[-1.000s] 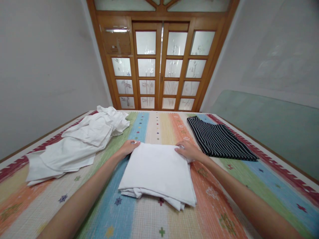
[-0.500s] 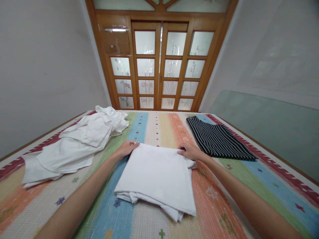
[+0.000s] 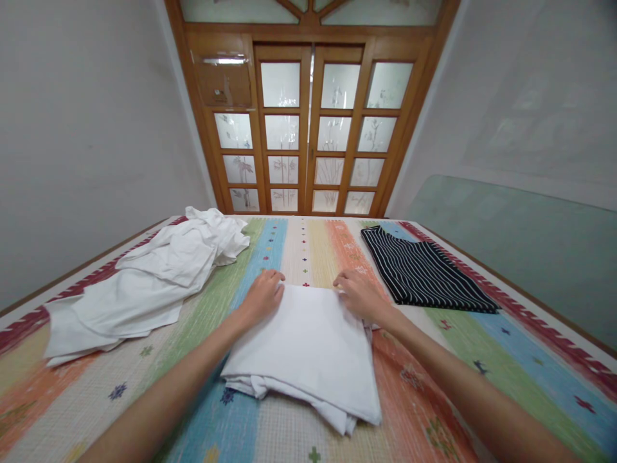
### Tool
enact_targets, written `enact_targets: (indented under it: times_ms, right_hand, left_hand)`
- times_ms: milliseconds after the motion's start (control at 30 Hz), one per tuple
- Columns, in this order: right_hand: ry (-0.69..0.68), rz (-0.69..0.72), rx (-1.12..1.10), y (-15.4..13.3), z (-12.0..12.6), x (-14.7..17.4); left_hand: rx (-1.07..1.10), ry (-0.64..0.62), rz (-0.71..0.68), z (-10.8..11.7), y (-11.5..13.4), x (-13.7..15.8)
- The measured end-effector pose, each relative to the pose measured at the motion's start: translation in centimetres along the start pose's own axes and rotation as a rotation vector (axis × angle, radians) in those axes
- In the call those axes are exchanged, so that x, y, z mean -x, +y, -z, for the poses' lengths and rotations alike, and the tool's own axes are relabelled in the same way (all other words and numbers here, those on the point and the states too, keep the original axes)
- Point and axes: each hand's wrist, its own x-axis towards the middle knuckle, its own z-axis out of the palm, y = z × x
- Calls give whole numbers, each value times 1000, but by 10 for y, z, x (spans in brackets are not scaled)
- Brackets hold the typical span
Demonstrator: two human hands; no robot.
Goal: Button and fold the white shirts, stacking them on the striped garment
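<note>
A folded white garment (image 3: 303, 354) lies flat in front of me, its layers showing unevenly along the near edge. My left hand (image 3: 264, 296) is at its far left corner, fingers curled and closed at the cloth. At the far right corner my right hand (image 3: 359, 296) is bent over the edge in the same way, fingers curled inward. The fingertips of both hands are partly hidden, and a gap of far edge shows between them. Whether the garment is a shirt I cannot tell.
Crumpled white clothes (image 3: 159, 276) lie in a heap on the left. On the right is a folded black garment with white stripes (image 3: 427, 270). A striped, multicoloured cover (image 3: 289, 247) spreads beneath everything. Wooden doors with glass panes (image 3: 308, 128) stand beyond the far edge.
Both hands have moved inward along the far edge, closer together, and their fingers are more curled. The white garment has stayed in nearly the same place.
</note>
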Motion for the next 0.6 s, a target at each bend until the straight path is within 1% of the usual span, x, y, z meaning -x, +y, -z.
enact_targets:
  times_ms: [100,167,233,300,400,600]
  right_hand:
    - [0,75,-34,-22,-3,2]
    - [-36,73,-49,-30,-4,1]
    - [-82,50,-42,-33,-5,0]
    - [-114,26,-16,-31,-6,-2]
    - [-115,14,21,-26,-10,-2]
    - [-105,51,64,-24,-16,-2]
  left_hand:
    - [7,-95,-155,-9,18,-4]
    - [34,-155,-229,-15,22,-9]
    - [88,-196,-273,-20,20,-14]
    - [146,-198,-285,-25,15,-18]
    - [207,-168,-285,-30,9,-21]
    - [249,-155,-275,-33,9,-25]
